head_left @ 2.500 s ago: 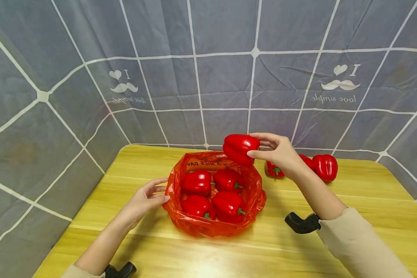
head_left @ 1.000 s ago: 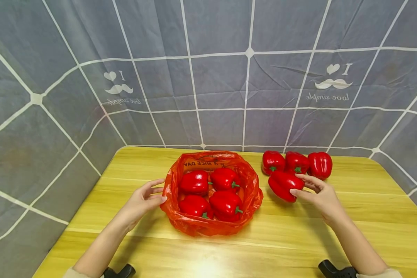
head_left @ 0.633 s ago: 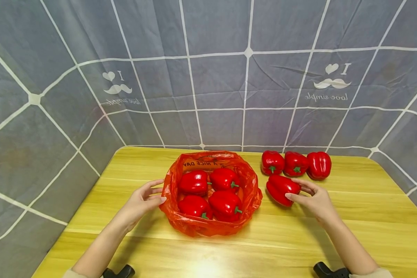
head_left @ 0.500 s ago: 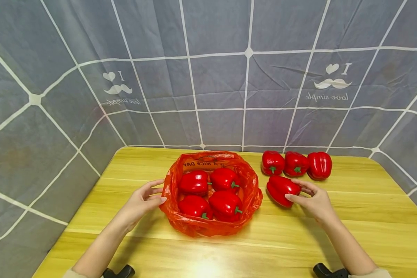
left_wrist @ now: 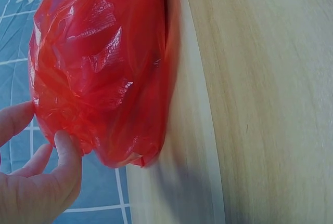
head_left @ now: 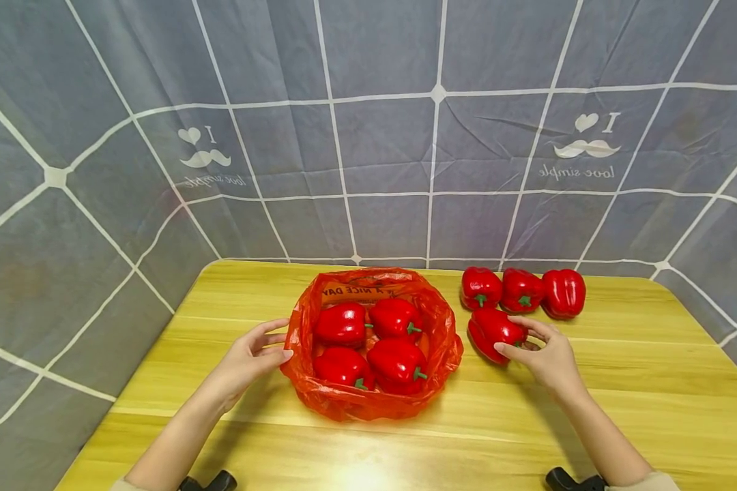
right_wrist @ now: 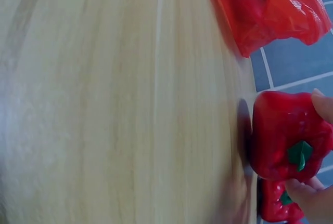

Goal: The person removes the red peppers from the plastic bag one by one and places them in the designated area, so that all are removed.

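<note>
The right hand (head_left: pixel 549 354) pinches a glossy red bell pepper with a green stem (head_left: pixel 493 331) between thumb and fingers, right of the bag; whether it touches the table is unclear. The left hand (head_left: pixel 252 358) rests parted thumb and fingers against a crinkled, translucent red plastic bag (head_left: pixel 368 404). The work looks about halfway: three matching red peppers (head_left: pixel 518 283) stand in a row on the yellow wood-grain table (head_left: pixel 626 382), the pinched one is not yet released, and four red peppers (head_left: pixel 342 324) remain inside the bag.

Bag (head_left: pixel 368 408) on table (head_left: pixel 663 389), lower centre; four peppers (head_left: pixel 399 358) inside. Three peppers (head_left: pixel 522 290) in row, right of centre; another pepper (head_left: pixel 490 329) before them.
</note>
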### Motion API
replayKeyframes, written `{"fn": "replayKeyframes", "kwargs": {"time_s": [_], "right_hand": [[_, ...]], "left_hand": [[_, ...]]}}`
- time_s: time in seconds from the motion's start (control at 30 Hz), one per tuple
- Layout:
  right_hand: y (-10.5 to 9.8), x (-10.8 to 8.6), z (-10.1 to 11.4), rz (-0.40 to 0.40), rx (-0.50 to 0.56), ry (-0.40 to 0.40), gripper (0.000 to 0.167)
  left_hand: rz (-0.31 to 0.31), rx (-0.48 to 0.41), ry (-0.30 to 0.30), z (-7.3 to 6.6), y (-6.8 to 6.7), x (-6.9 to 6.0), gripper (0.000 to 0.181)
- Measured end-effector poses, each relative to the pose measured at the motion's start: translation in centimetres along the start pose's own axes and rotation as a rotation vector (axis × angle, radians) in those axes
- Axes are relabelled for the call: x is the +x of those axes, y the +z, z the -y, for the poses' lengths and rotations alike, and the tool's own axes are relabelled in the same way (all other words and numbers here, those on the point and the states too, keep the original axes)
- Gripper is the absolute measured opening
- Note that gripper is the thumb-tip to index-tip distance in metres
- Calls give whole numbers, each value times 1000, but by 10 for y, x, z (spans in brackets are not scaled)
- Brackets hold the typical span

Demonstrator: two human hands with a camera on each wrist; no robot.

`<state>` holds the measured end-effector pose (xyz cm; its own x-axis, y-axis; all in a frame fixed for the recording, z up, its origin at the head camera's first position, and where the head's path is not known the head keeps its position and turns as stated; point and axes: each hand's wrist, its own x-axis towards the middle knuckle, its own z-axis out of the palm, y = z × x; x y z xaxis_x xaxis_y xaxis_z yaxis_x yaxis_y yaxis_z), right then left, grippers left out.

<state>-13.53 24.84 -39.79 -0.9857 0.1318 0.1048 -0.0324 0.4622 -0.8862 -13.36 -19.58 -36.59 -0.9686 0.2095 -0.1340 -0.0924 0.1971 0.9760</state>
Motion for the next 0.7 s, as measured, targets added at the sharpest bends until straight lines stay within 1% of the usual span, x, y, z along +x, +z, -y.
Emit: {"fn": "replayKeyframes", "kwargs": {"time_s": [0.27, 0.53, 0.7], "right_hand": [[1, -1, 0, -25, -44, -7, 53], [3, -2, -1, -48, -80, -36, 48], [5, -1, -2, -69, -93, -36, 47]], "left_hand": [[2, -3, 2, -1, 0, 0, 60], [1, -8, -9, 0, -1, 1, 60], [1, -10, -8, 1, -1, 1, 60]]}}
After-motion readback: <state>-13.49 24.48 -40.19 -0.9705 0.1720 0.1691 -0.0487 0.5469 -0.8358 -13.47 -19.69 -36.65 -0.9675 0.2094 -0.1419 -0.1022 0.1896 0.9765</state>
